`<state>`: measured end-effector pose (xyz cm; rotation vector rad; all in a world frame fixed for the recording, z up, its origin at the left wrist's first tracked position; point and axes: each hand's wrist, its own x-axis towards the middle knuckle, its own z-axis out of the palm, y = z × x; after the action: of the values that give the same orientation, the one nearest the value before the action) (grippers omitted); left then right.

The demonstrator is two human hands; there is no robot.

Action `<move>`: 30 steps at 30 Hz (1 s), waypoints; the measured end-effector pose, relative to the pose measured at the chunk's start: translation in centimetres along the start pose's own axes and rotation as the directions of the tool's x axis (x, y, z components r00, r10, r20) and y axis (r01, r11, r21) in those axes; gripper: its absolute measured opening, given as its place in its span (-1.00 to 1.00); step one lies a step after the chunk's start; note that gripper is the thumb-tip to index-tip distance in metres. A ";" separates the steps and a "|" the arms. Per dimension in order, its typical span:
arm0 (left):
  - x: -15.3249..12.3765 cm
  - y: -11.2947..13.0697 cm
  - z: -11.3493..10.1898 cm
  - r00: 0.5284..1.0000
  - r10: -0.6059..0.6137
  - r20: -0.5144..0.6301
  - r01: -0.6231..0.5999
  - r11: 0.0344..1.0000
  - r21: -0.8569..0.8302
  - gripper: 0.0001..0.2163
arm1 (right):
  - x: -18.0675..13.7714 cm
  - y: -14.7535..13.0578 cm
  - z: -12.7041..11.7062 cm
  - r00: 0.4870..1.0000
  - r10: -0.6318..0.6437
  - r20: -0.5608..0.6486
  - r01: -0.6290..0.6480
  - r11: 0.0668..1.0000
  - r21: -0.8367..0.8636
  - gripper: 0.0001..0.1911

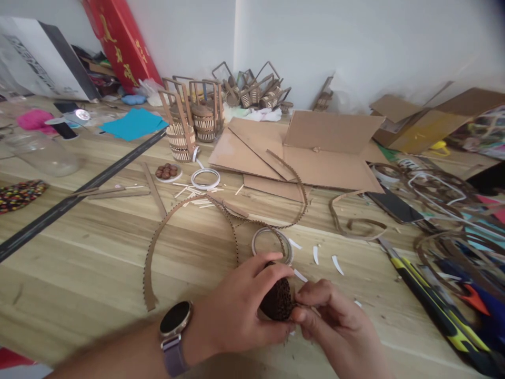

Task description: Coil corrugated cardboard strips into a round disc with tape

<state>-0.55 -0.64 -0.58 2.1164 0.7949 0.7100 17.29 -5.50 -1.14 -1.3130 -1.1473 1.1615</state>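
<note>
The dark brown coil (278, 300) was held in the left hand (240, 300), its rim gripped between thumb and fingers; at its near-right edge, something too small to be told was pinched by the right thumb and forefinger of the right hand (335, 321). It was judged best that the coil be kept firm without squashing, and that the edge be worked lightly and evenly. Beyond the hands, a tape ring (254, 245) and a toothed strip (149, 279) were spread on the wooden table (189, 258); farther ahead, small baskets (205, 123) were stood before a pale wall (327, 42).
</note>
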 end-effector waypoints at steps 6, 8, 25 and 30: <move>0.0 0.3 0.0 0.999 -0.022 -0.025 0.021 0.999 -0.037 -0.47 | 0.7 0.4 -1.1 0.997 -0.081 0.019 0.083 0.979 -0.188 -0.71; 0.0 0.3 -0.2 0.997 -0.032 -0.071 0.027 0.997 -0.073 -0.49 | 1.4 0.6 -1.9 0.991 -0.131 0.039 0.136 0.936 -0.326 -0.78; 0.3 0.8 -1.0 0.996 -0.048 -0.078 0.029 0.973 -0.227 -0.49 | 3.8 1.0 -2.0 0.769 -0.498 0.401 0.616 0.407 -0.674 -0.70; 0.4 0.7 -1.0 0.986 -0.004 0.167 0.034 0.983 -0.181 -0.45 | 3.9 0.1 -3.4 0.795 -0.477 0.374 0.599 0.518 -0.611 -0.66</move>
<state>-0.77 -0.22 0.60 1.9693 0.6333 0.5653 21.07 -1.92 -1.30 -1.2398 -2.0905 0.3241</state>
